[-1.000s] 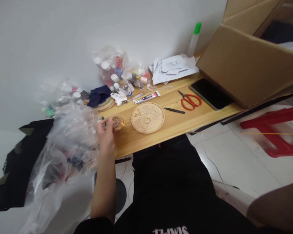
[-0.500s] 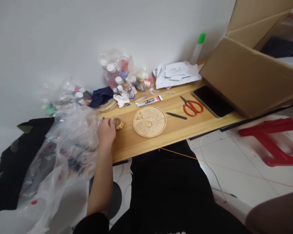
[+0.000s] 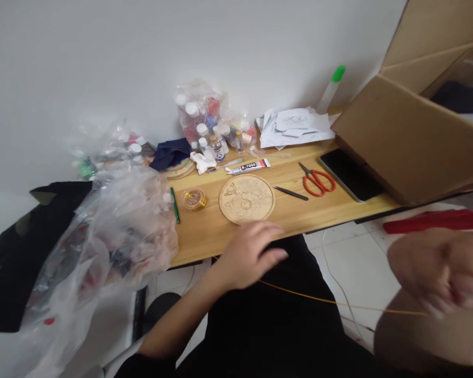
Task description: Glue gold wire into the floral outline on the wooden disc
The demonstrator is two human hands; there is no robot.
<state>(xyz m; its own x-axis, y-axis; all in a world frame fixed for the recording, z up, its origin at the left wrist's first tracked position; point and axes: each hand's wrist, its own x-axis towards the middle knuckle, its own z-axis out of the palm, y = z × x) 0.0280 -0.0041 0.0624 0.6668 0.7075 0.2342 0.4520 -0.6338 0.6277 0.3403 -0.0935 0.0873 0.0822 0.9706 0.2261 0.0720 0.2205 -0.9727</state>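
From the head view, saw the left hand [image 3: 248, 257] gone from the spool [image 3: 194, 199] and brought over the near edge of the table [image 3: 208, 236], above the black trousers [image 3: 276, 328]. Noted its fingers loosely extended and its thumb apart, with nothing visibly gripped; could not tell whether touching the wooden disc [image 3: 246, 198] or only overlapping its lower rim. Also saw the right hand [image 3: 443, 268], out of view half a second earlier, now in at the right; blurred, but with fingers curled in and apparently closed on the yellow thread [image 3: 299, 291]. Traced that thread from beneath the left hand across the trousers to the right fingertips, sagging slightly; earlier, running out past the right edge of view.

Found the spool uncovered on the table, left of the disc and apart from it, with the green pen [image 3: 175, 205] near it, now in full view after being mostly hidden.

Spotted black tweezers [image 3: 291, 193] just right of the disc, then orange-handled scissors [image 3: 319, 182] and a phone [image 3: 350, 174] near the cardboard box [image 3: 410, 142]. Behind the disc, saw a B-7000 glue tube [image 3: 249, 167], crumpled white tissue [image 3: 203, 161], a brown-capped bottle [image 3: 217, 149] and printed papers [image 3: 295, 126]. At left, noted a clear plastic bag [image 3: 130, 220] crowding the pen. Could see the red stool [image 3: 429, 221] only partly, behind the right hand.
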